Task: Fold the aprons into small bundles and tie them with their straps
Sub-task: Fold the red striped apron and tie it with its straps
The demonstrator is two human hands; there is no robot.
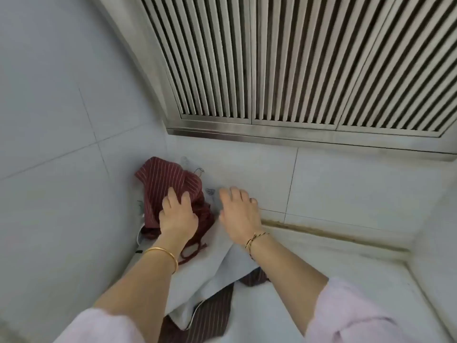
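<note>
— Where is the red striped apron?

— Bunched in the corner of the pale counter, at about 9 o'clock from the middle of the view, against the tiled wall. It lies on a white cloth that runs down toward 6 o'clock.

— And the left hand?

— It sits on the bunch, fingers curled down into the fabric and gripping it. A gold bangle circles that wrist. A thin red strap loops out just at 5 o'clock from the hand.

— The right hand?

— Just beside it at 3 o'clock, palm down over the white cloth, fingers loosely spread and holding nothing. Whether it touches the cloth I cannot tell. A cord bracelet is on the wrist.

— Anything else?

— A dark striped cloth peeks from under the white one at 6 o'clock, and a slatted metal grille fills 12 to 2 o'clock.
</note>
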